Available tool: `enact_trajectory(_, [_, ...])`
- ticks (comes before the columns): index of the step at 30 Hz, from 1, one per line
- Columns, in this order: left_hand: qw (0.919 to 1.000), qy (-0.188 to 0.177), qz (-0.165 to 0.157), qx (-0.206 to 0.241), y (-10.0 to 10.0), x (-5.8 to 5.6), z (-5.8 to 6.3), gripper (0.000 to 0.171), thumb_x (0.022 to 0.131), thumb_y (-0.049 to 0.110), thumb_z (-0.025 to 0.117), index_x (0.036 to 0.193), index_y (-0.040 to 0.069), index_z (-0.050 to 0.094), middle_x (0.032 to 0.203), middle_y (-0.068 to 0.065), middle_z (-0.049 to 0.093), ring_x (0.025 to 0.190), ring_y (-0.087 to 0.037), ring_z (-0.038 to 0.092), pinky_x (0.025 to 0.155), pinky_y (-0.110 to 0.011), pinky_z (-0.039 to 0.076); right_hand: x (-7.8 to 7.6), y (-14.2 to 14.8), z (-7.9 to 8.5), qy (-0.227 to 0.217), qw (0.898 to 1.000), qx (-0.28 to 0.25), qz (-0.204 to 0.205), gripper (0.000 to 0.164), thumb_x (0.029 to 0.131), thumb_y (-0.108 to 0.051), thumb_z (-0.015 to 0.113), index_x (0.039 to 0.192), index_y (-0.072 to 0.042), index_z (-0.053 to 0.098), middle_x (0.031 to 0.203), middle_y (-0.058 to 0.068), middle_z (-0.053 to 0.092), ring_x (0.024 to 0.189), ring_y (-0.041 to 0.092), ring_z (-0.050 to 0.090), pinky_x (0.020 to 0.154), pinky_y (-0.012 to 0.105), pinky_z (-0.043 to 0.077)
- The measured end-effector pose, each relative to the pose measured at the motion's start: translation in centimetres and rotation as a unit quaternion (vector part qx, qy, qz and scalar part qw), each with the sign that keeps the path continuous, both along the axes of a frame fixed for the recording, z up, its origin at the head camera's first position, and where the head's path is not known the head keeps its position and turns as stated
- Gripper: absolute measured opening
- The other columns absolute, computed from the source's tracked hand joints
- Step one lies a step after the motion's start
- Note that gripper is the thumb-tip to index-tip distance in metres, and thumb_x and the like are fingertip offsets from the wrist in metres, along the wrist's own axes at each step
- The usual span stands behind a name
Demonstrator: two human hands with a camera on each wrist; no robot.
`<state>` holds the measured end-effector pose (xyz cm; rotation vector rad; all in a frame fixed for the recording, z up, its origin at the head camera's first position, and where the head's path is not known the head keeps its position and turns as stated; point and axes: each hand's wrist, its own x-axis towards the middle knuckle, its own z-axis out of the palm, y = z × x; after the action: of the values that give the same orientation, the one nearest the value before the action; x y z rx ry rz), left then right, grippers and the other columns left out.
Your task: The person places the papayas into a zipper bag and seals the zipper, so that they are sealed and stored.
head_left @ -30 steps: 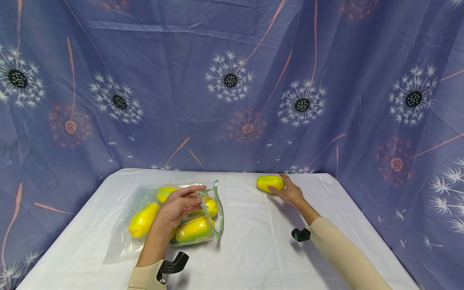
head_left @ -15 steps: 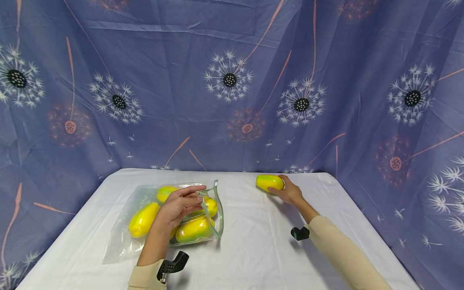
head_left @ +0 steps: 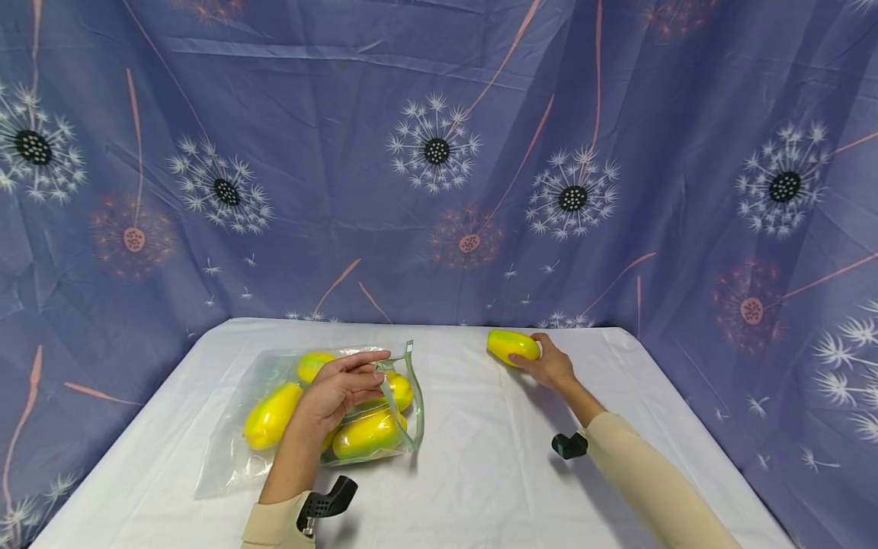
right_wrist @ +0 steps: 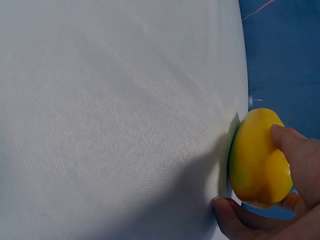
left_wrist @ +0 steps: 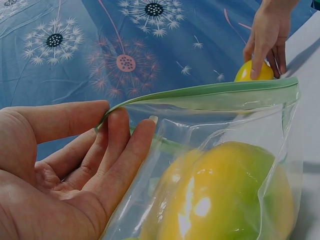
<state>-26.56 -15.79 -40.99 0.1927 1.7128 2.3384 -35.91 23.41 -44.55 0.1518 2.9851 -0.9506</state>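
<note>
At the left of the table lies a clear zip bag with several yellow-green papayas inside. My left hand pinches the green zip edge at the bag's mouth, which gapes to the right in the head view. Close up in the left wrist view, a papaya shows through the plastic. Near the table's far edge my right hand grips another papaya from its right end. The right wrist view shows the thumb on this papaya and a fingertip near the cloth.
A white cloth covers the table. Behind and beside it hangs a blue curtain with a dandelion print. Black camera mounts sit on both wrists.
The papaya in my right hand has tilted slightly, its left end staying near the same spot. My left hand and the bag have not moved.
</note>
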Motion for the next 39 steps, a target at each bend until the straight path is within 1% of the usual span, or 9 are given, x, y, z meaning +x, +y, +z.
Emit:
enact_trajectory(3, [1.0, -0.001, 0.0, 0.0, 0.0, 0.0, 0.0, 0.048, 0.092, -0.007, 0.064, 0.139, -0.008, 0.056, 0.091, 0.0, 0.06, 0.082, -0.014, 0.069, 0.084, -0.033, 0.062, -0.1, 0.0, -0.1, 0.006, 1.0, -0.001, 0.003, 0.073, 0.093, -0.049, 0.066, 0.148, -0.009, 0.039, 0.146, 0.027, 0.052, 0.128, 0.053, 0.051, 0.104, 0.061, 0.043])
enact_trajectory(8, [1.0, -0.002, 0.0, -0.001, 0.0, 0.0, 0.1, 0.048, 0.092, -0.007, 0.064, 0.139, -0.008, 0.056, 0.091, 0.0, 0.061, 0.082, -0.015, 0.069, 0.084, -0.033, 0.062, 0.2, -0.2, 0.0, 0.018, 1.0, -0.012, 0.006, 0.071, 0.092, -0.046, 0.069, 0.146, -0.009, 0.042, 0.143, 0.028, 0.055, 0.126, 0.052, 0.052, 0.102, 0.06, 0.045])
enact_trajectory(15, [1.0, -0.003, 0.0, 0.0, 0.0, 0.0, 0.0, 0.047, 0.092, -0.007, 0.064, 0.138, -0.007, 0.057, 0.091, 0.0, 0.06, 0.082, -0.014, 0.069, 0.084, -0.033, 0.062, 0.5, -0.5, 0.2, 0.017, 1.0, -0.021, 0.014, 0.073, 0.092, -0.048, 0.069, 0.148, -0.011, 0.04, 0.146, 0.026, 0.053, 0.129, 0.051, 0.05, 0.102, 0.06, 0.045])
enact_trajectory(17, [1.0, -0.003, -0.001, 0.0, 0.0, 0.0, 0.0, 0.047, 0.092, -0.007, 0.064, 0.139, -0.007, 0.057, 0.091, 0.0, 0.06, 0.082, -0.014, 0.069, 0.084, -0.033, 0.062, 0.6, -0.7, 0.4, 0.017, 0.999, -0.029, 0.017, 0.073, 0.092, -0.048, 0.07, 0.148, -0.012, 0.041, 0.144, 0.026, 0.055, 0.125, 0.049, 0.054, 0.098, 0.056, 0.049])
enact_trajectory(20, [1.0, -0.003, -0.002, -0.001, 0.0, 0.0, 0.1, 0.047, 0.092, -0.007, 0.064, 0.139, -0.007, 0.057, 0.091, 0.0, 0.06, 0.082, -0.014, 0.069, 0.085, -0.033, 0.062, 1.1, -1.3, 1.0, 0.021, 0.999, -0.039, 0.027, 0.073, 0.091, -0.048, 0.072, 0.147, -0.012, 0.042, 0.131, 0.026, 0.063, 0.109, 0.04, 0.063, 0.082, 0.044, 0.055])
enact_trajectory(22, [1.0, -0.004, -0.002, -0.001, 0.0, 0.0, 0.1, 0.046, 0.093, -0.007, 0.064, 0.138, -0.007, 0.057, 0.091, 0.0, 0.06, 0.083, -0.015, 0.069, 0.085, -0.033, 0.062, 1.4, -1.7, 1.4, 0.022, 0.998, -0.048, 0.033, 0.074, 0.09, -0.048, 0.073, 0.147, -0.013, 0.043, 0.122, 0.024, 0.067, 0.098, 0.034, 0.065, 0.071, 0.036, 0.055])
enact_trajectory(25, [1.0, -0.005, -0.002, 0.0, 0.0, 0.0, 0.1, 0.046, 0.092, -0.007, 0.063, 0.138, -0.007, 0.057, 0.091, 0.0, 0.061, 0.083, -0.015, 0.069, 0.085, -0.033, 0.062, 1.8, -2.2, 1.8, 0.022, 0.998, -0.053, 0.039, 0.073, 0.089, -0.047, 0.074, 0.147, -0.014, 0.043, 0.116, 0.021, 0.069, 0.092, 0.028, 0.066, 0.064, 0.028, 0.052])
enact_trajectory(32, [1.0, -0.004, -0.006, 0.001, 0.0, -0.1, 0.0, 0.048, 0.093, -0.007, 0.063, 0.14, -0.008, 0.055, 0.09, 0.001, 0.061, 0.082, -0.015, 0.069, 0.085, -0.033, 0.062, 3.0, -3.8, 2.4, 0.019, 0.996, -0.065, 0.062, 0.07, 0.088, -0.043, 0.077, 0.145, -0.017, 0.046, 0.111, 0.019, 0.07, 0.086, 0.024, 0.066, 0.061, 0.028, 0.05])
enact_trajectory(39, [1.0, 0.0, -0.008, 0.001, 0.0, -0.1, -0.1, 0.048, 0.093, -0.006, 0.063, 0.14, -0.008, 0.055, 0.09, 0.001, 0.061, 0.082, -0.015, 0.069, 0.085, -0.034, 0.062, 4.3, -5.2, 2.8, 0.014, 0.993, -0.079, 0.09, 0.071, 0.087, -0.04, 0.079, 0.146, -0.018, 0.047, 0.107, 0.017, 0.072, 0.083, 0.021, 0.066, 0.059, 0.029, 0.05])
